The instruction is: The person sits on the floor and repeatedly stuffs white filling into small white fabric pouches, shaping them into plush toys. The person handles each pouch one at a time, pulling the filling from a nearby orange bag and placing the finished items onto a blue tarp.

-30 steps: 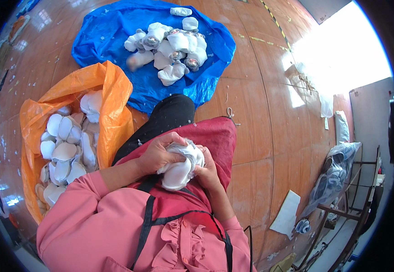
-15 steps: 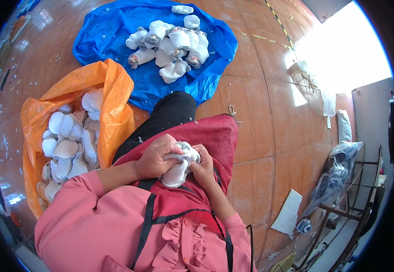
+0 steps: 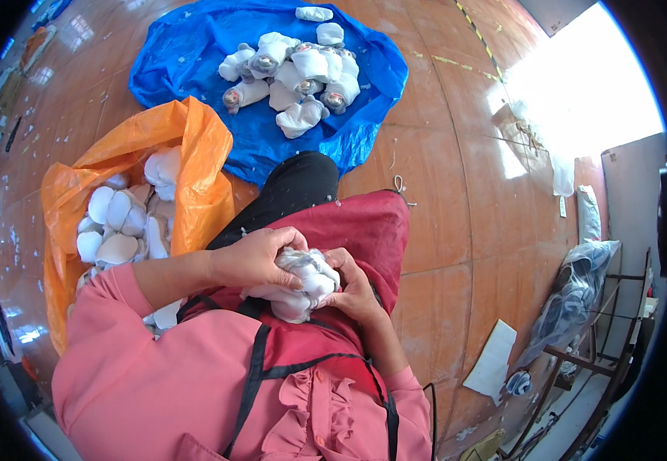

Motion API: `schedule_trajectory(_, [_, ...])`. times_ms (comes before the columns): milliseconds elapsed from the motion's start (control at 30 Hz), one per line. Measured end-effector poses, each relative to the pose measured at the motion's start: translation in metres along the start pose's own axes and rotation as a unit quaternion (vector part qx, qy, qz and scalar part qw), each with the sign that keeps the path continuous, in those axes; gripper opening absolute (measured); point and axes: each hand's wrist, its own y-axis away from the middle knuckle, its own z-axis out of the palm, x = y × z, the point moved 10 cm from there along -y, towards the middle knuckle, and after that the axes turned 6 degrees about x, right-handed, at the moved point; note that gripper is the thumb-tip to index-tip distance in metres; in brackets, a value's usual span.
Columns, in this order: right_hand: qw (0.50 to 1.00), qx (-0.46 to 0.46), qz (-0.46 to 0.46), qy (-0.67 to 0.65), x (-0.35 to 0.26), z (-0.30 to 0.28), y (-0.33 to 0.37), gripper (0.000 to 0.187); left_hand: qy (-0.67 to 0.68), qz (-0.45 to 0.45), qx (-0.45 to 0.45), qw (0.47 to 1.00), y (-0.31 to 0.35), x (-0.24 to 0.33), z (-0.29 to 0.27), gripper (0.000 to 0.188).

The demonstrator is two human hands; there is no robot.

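Observation:
Above the red apron [image 3: 372, 227] on my lap, both hands are closed around a soft white slipper [image 3: 305, 280], which looks bunched up with a grey patch on top. My left hand [image 3: 260, 260] grips its left and upper side, thumb across the front. The fingers and thumb of my right hand [image 3: 355, 289] pinch its right side. White padded slippers [image 3: 124, 213] fill an orange bag [image 3: 209, 146] beside my left arm. Beyond my knees, a blue plastic sack [image 3: 183, 65] lies spread out, with a pile of white and grey slippers [image 3: 314, 65] on it.
A white flat sheet [image 3: 491, 361] lies on the tiled floor [image 3: 429, 315] at the right. Near it stand a clear plastic bag of dark things [image 3: 571, 292] and a rusty metal frame [image 3: 606, 361]. A looped cord [image 3: 399, 184] lies past my right knee.
My left hand has shifted its grip, and the slipper has turned and bunched up, showing more of its white bulk. My left forearm has moved up, covering part of the orange bag.

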Motion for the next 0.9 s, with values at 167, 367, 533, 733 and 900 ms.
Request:
schedule_trajectory(167, [0.999, -0.014, -0.004, 0.034, 0.005, 0.006, -0.002, 0.058, -0.042, -0.023, -0.022, 0.999, -0.007, -0.014, 0.002, 0.043])
schedule_trajectory(367, [0.996, -0.027, -0.032, 0.084, -0.001, 0.008, -0.007, 0.059, 0.029, 0.037, 0.077, 0.996, -0.008, -0.027, 0.006, 0.035])
schedule_trajectory(533, [0.994, -0.032, -0.024, 0.099, -0.002, 0.010, -0.006, 0.058, 0.020, 0.094, 0.172, 0.980, 0.002, -0.016, 0.003, 0.025])
schedule_trajectory(733, [0.983, -0.027, -0.067, 0.169, 0.001, 0.016, -0.005, 0.063, -0.074, 0.176, 0.244, 0.951, 0.020, -0.006, 0.000, 0.023])
schedule_trajectory(900, [0.977, -0.015, -0.078, 0.200, -0.002, 0.019, -0.005, 0.055, -0.070, 0.225, 0.240, 0.942, 0.029, -0.002, 0.001, 0.026])
